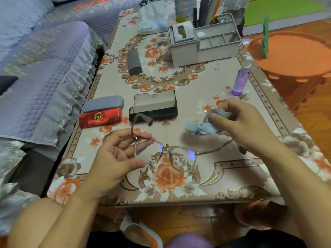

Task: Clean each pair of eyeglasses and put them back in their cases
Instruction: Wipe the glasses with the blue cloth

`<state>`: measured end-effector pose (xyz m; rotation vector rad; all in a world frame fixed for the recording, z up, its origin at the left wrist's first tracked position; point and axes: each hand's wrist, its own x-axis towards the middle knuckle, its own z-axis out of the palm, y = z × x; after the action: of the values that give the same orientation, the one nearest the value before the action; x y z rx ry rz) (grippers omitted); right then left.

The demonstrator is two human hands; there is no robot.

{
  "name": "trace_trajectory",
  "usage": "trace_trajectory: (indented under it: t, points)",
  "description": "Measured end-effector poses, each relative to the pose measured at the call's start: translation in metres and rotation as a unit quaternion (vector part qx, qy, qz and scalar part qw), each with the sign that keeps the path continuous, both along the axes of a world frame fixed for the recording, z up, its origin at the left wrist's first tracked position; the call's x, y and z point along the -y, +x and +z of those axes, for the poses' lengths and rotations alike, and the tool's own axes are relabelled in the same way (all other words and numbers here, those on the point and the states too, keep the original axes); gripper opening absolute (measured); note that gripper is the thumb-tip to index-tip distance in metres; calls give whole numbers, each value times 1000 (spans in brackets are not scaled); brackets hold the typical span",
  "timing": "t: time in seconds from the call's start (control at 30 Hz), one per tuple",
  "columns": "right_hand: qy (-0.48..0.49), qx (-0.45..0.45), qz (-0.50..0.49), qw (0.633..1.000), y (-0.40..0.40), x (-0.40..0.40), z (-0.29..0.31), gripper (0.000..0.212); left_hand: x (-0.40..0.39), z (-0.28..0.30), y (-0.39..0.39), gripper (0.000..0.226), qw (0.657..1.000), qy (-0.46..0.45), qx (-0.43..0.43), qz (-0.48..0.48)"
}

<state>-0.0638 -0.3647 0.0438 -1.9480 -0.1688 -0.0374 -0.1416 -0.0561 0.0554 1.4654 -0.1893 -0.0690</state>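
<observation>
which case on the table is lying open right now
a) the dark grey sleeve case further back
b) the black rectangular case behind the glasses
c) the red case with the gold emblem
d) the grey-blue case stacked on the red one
b: the black rectangular case has its lid flipped up and its inside showing, while the red case with the gold emblem, the grey-blue case on top of it and the dark grey sleeve case are closed.

This is a home living room. A sofa [44, 72] under a quilted lilac cover with a lace frill runs along one side of a low worktop [197, 190] spread with a flowered cloth, and the floor [318, 122] is wood boards. On the worktop stand a grey tissue-box organiser [202, 51] and a plastic bag [152, 17], and an orange plastic stool [293, 56] sits beside it.
</observation>
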Motion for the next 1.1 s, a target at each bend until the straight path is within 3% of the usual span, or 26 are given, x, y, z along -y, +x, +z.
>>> trace_trajectory:
  t: [0.07,0.17,0.23,0.3,0.37,0.43,0.47,0.53,0.6,0.67,0.73,0.77,0.83,0.93,1.0,1.1]
  points:
    - [-85,87,6,993,2,-2,1,25,4,1,1,58,1000,4,4,-11]
    - [-218,287,-11,933,10,-2,2,33,8,2,2,58,1000,4,1,-25]
    - [-246,385,-22,889,14,-4,13,29,11,3,1,58,1000,2,-4,-31]
    - [-242,409,-2,880,18,-7,27,27,13,4,1,58,999,-3,-6,-36]
    - [-203,335,42,919,17,-14,39,25,13,6,1,58,999,-6,-3,-40]
    - [-109,175,143,968,14,-20,48,15,12,9,2,57,999,-8,4,-42]
    - [-62,89,205,973,12,-20,49,12,10,10,4,57,999,-7,9,-42]
    - [-26,-31,328,944,8,-18,48,14,7,13,6,58,999,-4,17,-41]
    - [-16,-93,407,909,2,-15,42,11,4,14,7,59,999,0,21,-42]
    - [59,-160,414,894,-6,-16,37,26,3,15,8,59,999,11,20,-38]
    - [169,-256,341,888,-7,-17,29,43,3,15,9,60,999,34,16,-32]
    - [195,-278,305,890,-6,-17,26,42,3,16,8,61,998,44,15,-31]
    - [174,-279,279,902,-6,-19,22,19,5,20,7,63,997,57,19,-40]
    - [65,-287,349,890,-10,-22,17,29,9,29,6,62,996,67,25,-60]
    - [1,-294,361,885,-14,-26,15,24,10,34,6,58,994,77,33,-71]
    - [-4,-303,368,879,-17,-25,13,14,10,38,6,61,992,91,28,-80]
